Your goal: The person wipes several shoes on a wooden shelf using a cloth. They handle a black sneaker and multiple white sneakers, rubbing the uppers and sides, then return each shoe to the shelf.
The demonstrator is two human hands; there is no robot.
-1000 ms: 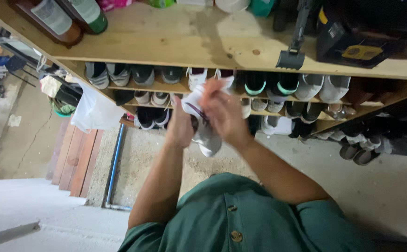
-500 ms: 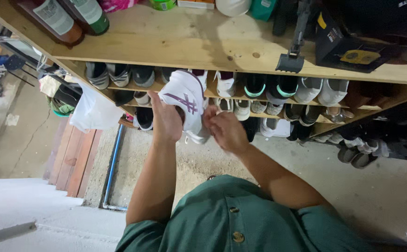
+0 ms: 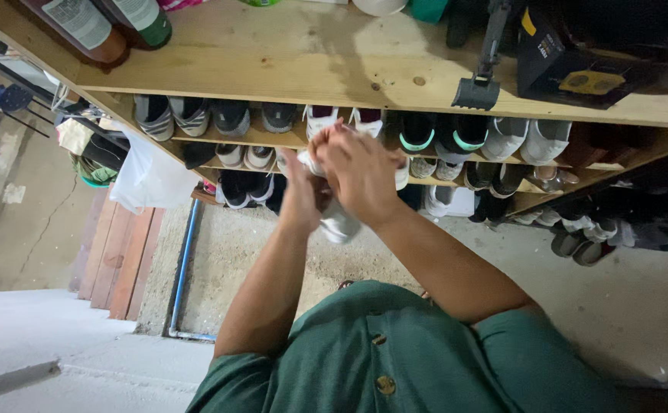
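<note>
Since half a second ago the white shoe point(image 3: 339, 222) has turned: then its side with a dark stripe faced the camera, raised above the hands; now both hands cover most of it and only its pale lower end shows beneath them. The right hand point(image 3: 361, 172) has moved across the front, fingers wrapped over the shoe's upper part. The left hand point(image 3: 301, 195) clasps it from behind at 9 o'clock, so both hands grasp the shoe, held in the air before the rack.

Directly behind the hands, at 12 o'clock, runs the wooden shelf point(image 3: 288, 61), its top board carrying two brown bottles point(image 3: 93, 23) at 10 o'clock, a black brush point(image 3: 481, 84) hanging over the edge at 1 o'clock, and a black box point(image 3: 571, 61) with yellow marks beside it. Below the board, rows of shoes sit toe-out: grey striped ones point(image 3: 167, 116) at 10 o'clock, a white pair point(image 3: 342, 118) right behind the knuckles, dark ones with green soles point(image 3: 437, 131) at 2 o'clock, and grey ones point(image 3: 525, 139) farther right. More shoes point(image 3: 617, 233) lie on the floor at 3 o'clock.

A white bag point(image 3: 144, 180) hangs at 9 o'clock. A blue pipe point(image 3: 182, 264) runs along the floor at 8 o'clock beside reddish planks point(image 3: 116, 260). The green shirt point(image 3: 395, 359) fills the foreground at 6 o'clock.
</note>
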